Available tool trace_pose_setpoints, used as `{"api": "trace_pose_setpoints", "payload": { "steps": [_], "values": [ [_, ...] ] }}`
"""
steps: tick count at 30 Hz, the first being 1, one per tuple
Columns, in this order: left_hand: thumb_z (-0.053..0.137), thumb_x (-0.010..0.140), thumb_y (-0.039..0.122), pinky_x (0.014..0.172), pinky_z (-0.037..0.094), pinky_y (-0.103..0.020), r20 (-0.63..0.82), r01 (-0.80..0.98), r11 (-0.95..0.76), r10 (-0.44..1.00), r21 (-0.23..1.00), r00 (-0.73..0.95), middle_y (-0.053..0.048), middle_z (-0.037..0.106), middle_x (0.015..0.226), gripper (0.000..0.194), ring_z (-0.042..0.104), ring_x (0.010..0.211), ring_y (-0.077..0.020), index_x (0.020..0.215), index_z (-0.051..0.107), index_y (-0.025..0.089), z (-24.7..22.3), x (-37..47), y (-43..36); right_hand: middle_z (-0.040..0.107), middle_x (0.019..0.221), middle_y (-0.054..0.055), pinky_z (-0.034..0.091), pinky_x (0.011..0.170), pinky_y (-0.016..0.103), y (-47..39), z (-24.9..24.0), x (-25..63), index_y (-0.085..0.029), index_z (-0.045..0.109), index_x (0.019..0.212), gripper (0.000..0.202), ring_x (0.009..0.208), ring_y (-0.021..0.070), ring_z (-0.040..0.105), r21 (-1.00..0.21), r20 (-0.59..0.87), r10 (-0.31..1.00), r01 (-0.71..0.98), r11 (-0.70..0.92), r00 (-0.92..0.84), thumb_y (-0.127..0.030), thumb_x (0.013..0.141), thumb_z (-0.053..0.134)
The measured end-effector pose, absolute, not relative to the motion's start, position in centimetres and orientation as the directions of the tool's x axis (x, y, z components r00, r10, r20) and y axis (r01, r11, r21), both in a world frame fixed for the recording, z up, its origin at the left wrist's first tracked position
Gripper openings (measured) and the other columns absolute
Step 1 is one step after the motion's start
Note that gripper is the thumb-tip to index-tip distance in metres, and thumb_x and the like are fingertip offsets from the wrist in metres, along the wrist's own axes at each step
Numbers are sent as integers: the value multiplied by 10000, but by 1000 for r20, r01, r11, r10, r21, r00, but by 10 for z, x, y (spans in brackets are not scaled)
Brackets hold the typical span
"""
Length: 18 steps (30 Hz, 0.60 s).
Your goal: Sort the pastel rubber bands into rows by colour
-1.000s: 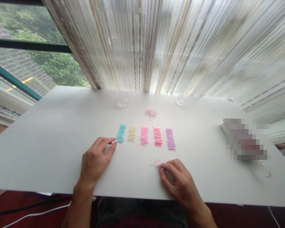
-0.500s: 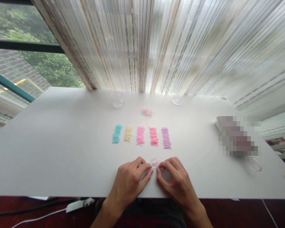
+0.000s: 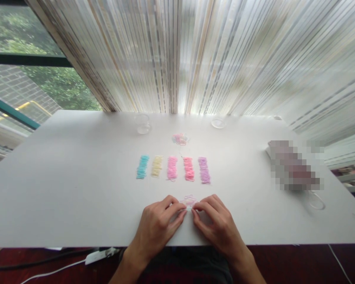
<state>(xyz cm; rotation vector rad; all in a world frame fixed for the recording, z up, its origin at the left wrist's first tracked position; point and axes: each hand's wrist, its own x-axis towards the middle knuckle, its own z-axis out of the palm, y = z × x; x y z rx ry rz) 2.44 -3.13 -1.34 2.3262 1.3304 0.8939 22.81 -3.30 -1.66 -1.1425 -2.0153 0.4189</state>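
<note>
My left hand (image 3: pixel 161 221) and my right hand (image 3: pixel 214 221) meet near the table's front edge, thumbs and forefingers pinched. Between the fingertips is a thin pale-green rubber band (image 3: pixel 189 208); the fingers partly cover it. Just beyond them lies a small loose heap of pastel rubber bands (image 3: pixel 189 200). Farther off, bands lie sorted by colour in upright columns: turquoise (image 3: pixel 142 167), yellow (image 3: pixel 157 166), light pink (image 3: pixel 172 168), coral pink (image 3: pixel 189 169) and purple (image 3: pixel 204 170). Behind these is a mixed pile of bands (image 3: pixel 180 139).
A clear plastic jar (image 3: pixel 143 124) and a clear round lid (image 3: pixel 218 124) stand at the back of the white table (image 3: pixel 62 189). On the right lies a blurred-out object (image 3: pixel 294 165) with a loop strap (image 3: pixel 317 201). A striped curtain (image 3: pixel 154 59) hangs behind.
The view has shifted slightly. Both hands stay pinched at the same spot by the loose heap, and a pale-green band now shows between the fingertips.
</note>
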Motion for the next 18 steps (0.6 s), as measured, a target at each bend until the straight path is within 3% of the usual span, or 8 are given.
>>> {"api": "trace_pose_setpoints", "payload": {
  "steps": [11, 13, 15, 18],
  "values": [
    [602, 961, 187, 704, 526, -230, 382, 642, -475, 877, 601, 292, -4, 698, 874, 111, 690, 767, -139, 954, 710, 212, -3, 9, -20, 631, 843, 31, 524, 698, 313, -33, -13, 231, -211, 648, 1006, 127, 797, 188, 603, -645, 477, 841, 549, 532, -255, -100, 950, 619],
    [606, 962, 216, 684, 512, -223, 421, 732, -401, 891, 550, 172, -10, 708, 906, 111, 675, 773, -137, 948, 716, 209, -1, -15, -11, 637, 850, 34, 531, 701, 312, -33, -13, 232, -213, 654, 1004, 131, 804, 189, 613, -657, 474, 848, 546, 520, -238, -102, 954, 607],
    [619, 953, 253, 600, 471, -229, 491, 843, -298, 870, 448, 47, 1, 716, 891, 118, 584, 605, -111, 938, 727, 209, 1, -40, -2, 641, 850, 35, 535, 702, 313, -32, -13, 232, -215, 659, 982, 126, 801, 188, 620, -666, 474, 852, 544, 511, -220, -107, 959, 597],
    [620, 943, 294, 558, 432, -238, 530, 931, -181, 848, 317, -16, 7, 726, 865, 148, 544, 563, -115, 919, 740, 212, 3, -66, 8, 646, 842, 35, 539, 697, 316, -32, -13, 232, -217, 666, 965, 117, 789, 190, 628, -673, 466, 861, 549, 495, -205, -128, 968, 591]
  ]
}}
